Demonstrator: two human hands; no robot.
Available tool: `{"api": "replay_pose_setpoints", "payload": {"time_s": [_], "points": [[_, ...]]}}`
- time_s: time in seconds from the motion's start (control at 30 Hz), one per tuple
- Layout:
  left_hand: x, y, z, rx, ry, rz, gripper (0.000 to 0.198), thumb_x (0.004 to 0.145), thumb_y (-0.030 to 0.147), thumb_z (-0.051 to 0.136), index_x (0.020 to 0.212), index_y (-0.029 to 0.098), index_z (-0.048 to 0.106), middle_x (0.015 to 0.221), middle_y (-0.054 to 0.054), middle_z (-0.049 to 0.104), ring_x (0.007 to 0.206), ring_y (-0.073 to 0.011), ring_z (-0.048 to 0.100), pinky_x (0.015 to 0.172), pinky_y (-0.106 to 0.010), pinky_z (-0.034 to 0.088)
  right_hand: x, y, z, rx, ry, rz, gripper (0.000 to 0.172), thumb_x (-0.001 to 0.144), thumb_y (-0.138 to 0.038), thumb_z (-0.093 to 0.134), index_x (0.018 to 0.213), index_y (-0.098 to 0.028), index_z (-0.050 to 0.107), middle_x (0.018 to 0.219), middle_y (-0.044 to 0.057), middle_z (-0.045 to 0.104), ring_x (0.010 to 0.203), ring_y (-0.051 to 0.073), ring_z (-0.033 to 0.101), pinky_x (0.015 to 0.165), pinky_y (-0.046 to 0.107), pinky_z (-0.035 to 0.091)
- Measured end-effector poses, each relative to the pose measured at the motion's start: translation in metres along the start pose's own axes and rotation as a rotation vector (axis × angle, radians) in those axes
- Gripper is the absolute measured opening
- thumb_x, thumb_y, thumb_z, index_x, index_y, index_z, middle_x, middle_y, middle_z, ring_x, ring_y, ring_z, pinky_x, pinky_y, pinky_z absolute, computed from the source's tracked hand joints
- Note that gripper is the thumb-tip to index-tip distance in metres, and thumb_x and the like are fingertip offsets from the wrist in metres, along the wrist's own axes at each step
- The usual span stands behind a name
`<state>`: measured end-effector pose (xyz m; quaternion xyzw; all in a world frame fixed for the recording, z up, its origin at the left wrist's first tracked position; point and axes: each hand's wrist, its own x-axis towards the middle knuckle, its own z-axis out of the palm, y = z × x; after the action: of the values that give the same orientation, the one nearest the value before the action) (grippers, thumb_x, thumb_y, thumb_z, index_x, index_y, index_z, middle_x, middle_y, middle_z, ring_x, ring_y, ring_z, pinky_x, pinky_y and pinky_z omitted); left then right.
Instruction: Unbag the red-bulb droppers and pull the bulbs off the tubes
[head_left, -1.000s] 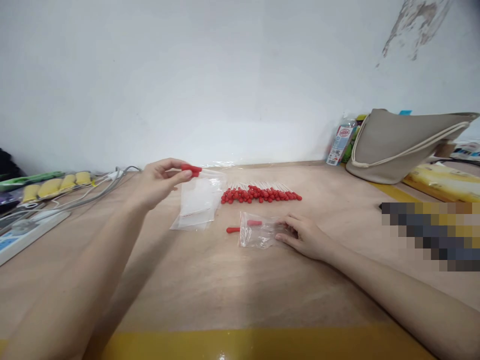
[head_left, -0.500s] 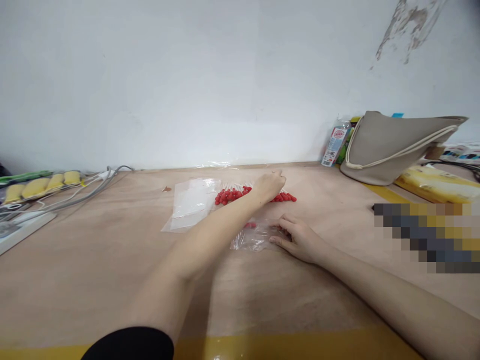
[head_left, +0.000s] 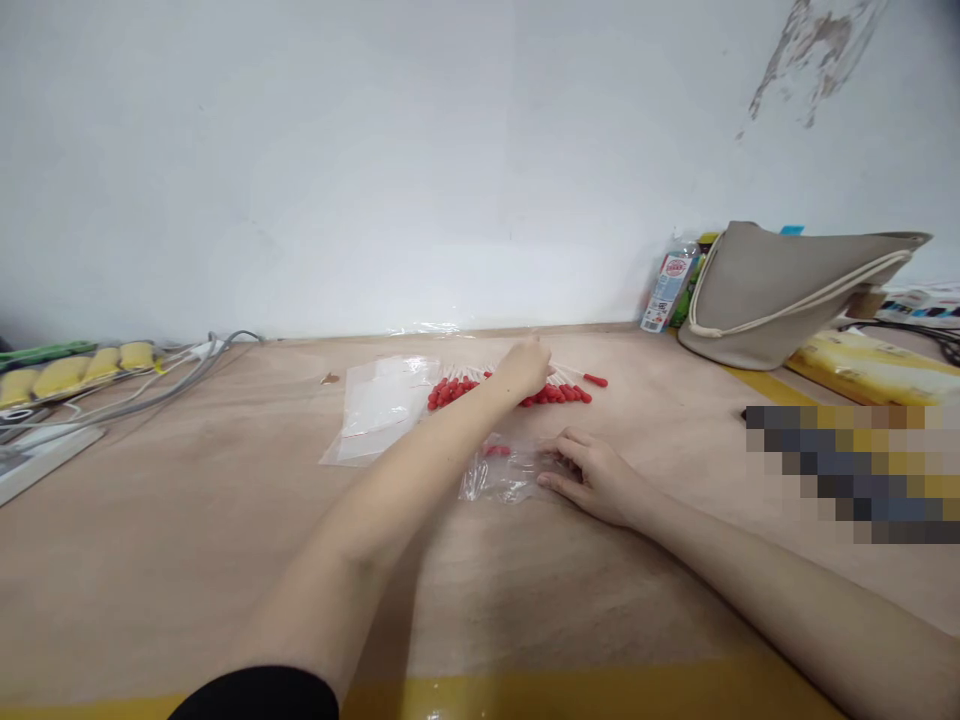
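A row of white sticks with red tips [head_left: 559,394] lies side by side on the table, partly hidden by my left arm. Over its middle is my left hand [head_left: 527,367], with bent fingers largely turned out of sight. One red-tipped stick [head_left: 595,380] lies at an angle on the right, its white shaft running toward those fingers; I cannot tell if they grip it. Nearer me, a clear plastic bag [head_left: 499,484] has red tips showing in it. My right hand [head_left: 592,476] holds its right edge, thumb and curled fingers on the film.
White-and-clear bags [head_left: 379,410] lie flat left of the row. Cables [head_left: 187,375] and a power strip [head_left: 52,455] are at far left. A bottle [head_left: 667,292], a grey bag [head_left: 787,290] and a yellow pack [head_left: 877,367] stand at right. A wall [head_left: 450,180] bounds the back.
My left hand has shifted left along the row. An angled red-tipped stick now shows at the row's right end. My right hand and the clear bag stay nearly the same.
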<state>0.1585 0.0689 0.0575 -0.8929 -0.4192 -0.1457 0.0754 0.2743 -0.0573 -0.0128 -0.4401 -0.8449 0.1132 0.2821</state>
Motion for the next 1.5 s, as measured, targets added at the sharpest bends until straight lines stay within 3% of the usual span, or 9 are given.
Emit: {"api": "replay_pose_setpoints", "payload": {"time_s": [0.37, 0.53, 0.63, 0.77, 0.83, 1.0, 1.13, 1.37, 1.5], "points": [[-0.019, -0.019, 0.006, -0.048, 0.057, -0.055, 0.022, 0.074, 0.028, 0.064, 0.084, 0.008, 0.066, 0.087, -0.012, 0.059, 0.081, -0.0225, 0.058, 0.075, -0.032, 0.044, -0.001, 0.002, 0.0, 0.006, -0.006, -0.006, 0.025, 0.08, -0.03, 0.056, 0.102, -0.018, 0.058, 0.085, 0.005, 0.054, 0.073, 0.015, 0.051, 0.067, 0.028, 0.043], [-0.033, -0.02, -0.004, -0.067, 0.134, -0.072, 0.031, 0.083, 0.037, 0.052, 0.093, 0.011, 0.064, 0.093, -0.011, 0.059, 0.084, -0.0213, 0.057, 0.078, -0.032, 0.043, -0.001, 0.002, 0.0, 0.003, -0.005, -0.008, 0.024, 0.08, -0.03, 0.056, 0.1, -0.018, 0.058, 0.084, 0.005, 0.054, 0.072, 0.014, 0.051, 0.067, 0.027, 0.042], [-0.055, -0.028, -0.015, -0.119, 0.252, -0.046, 0.027, 0.086, 0.034, 0.045, 0.088, 0.014, 0.063, 0.085, -0.007, 0.059, 0.078, -0.018, 0.056, 0.074, -0.03, 0.043, -0.001, 0.003, 0.0, 0.009, -0.015, 0.004, 0.024, 0.08, -0.03, 0.056, 0.1, -0.017, 0.058, 0.083, 0.005, 0.053, 0.072, 0.014, 0.05, 0.067, 0.027, 0.042], [-0.111, -0.043, -0.023, -0.177, 0.4, 0.014, 0.016, 0.084, 0.022, 0.044, 0.08, 0.015, 0.058, 0.077, -0.004, 0.055, 0.075, -0.0158, 0.053, 0.07, -0.028, 0.043, 0.0, 0.005, 0.001, 0.021, -0.02, 0.021, 0.026, 0.08, -0.032, 0.055, 0.101, -0.018, 0.058, 0.082, 0.004, 0.053, 0.071, 0.014, 0.049, 0.066, 0.027, 0.041], [-0.144, -0.048, -0.023, -0.215, 0.364, 0.03, 0.013, 0.082, 0.021, 0.046, 0.078, 0.016, 0.057, 0.076, -0.003, 0.054, 0.073, -0.0151, 0.052, 0.069, -0.028, 0.044, 0.0, 0.005, 0.002, 0.029, -0.023, 0.037, 0.026, 0.079, -0.033, 0.056, 0.101, -0.018, 0.058, 0.081, 0.004, 0.053, 0.07, 0.014, 0.049, 0.065, 0.027, 0.041], [-0.194, -0.052, -0.02, -0.346, 0.052, -0.107, 0.014, 0.077, 0.024, 0.053, 0.087, 0.018, 0.06, 0.083, -0.003, 0.056, 0.069, -0.014, 0.054, 0.061, -0.026, 0.045, 0.002, 0.005, 0.002, 0.045, -0.038, 0.074, 0.029, 0.078, -0.034, 0.057, 0.101, -0.017, 0.059, 0.079, 0.003, 0.053, 0.067, 0.013, 0.049, 0.062, 0.026, 0.041], [-0.195, -0.052, -0.015, -0.44, -0.037, -0.173, 0.014, 0.08, 0.025, 0.053, 0.087, 0.019, 0.063, 0.08, -0.002, 0.059, 0.065, -0.0126, 0.054, 0.058, -0.025, 0.044, 0.002, 0.005, 0.001, 0.055, -0.032, 0.072, 0.029, 0.078, -0.033, 0.057, 0.102, -0.017, 0.059, 0.079, 0.003, 0.053, 0.066, 0.013, 0.049, 0.062, 0.026, 0.041], [-0.177, -0.043, -0.002, -0.517, 0.103, -0.061, 0.016, 0.081, 0.021, 0.056, 0.093, 0.02, 0.065, 0.081, -0.002, 0.058, 0.071, -0.0124, 0.053, 0.065, -0.025, 0.043, 0.002, 0.006, 0.002, 0.076, -0.018, 0.056, 0.031, 0.077, -0.033, 0.058, 0.104, -0.017, 0.059, 0.082, 0.004, 0.055, 0.067, 0.013, 0.049, 0.062, 0.026, 0.041], [-0.163, -0.034, 0.003, -0.52, 0.046, -0.054, 0.02, 0.078, 0.031, 0.06, 0.094, 0.02, 0.065, 0.087, -0.003, 0.055, 0.071, -0.0121, 0.052, 0.062, -0.024, 0.042, 0.002, 0.005, 0.001, 0.09, -0.027, 0.057, 0.032, 0.076, -0.033, 0.059, 0.105, -0.017, 0.059, 0.083, 0.005, 0.055, 0.068, 0.013, 0.05, 0.063, 0.026, 0.042]]}}
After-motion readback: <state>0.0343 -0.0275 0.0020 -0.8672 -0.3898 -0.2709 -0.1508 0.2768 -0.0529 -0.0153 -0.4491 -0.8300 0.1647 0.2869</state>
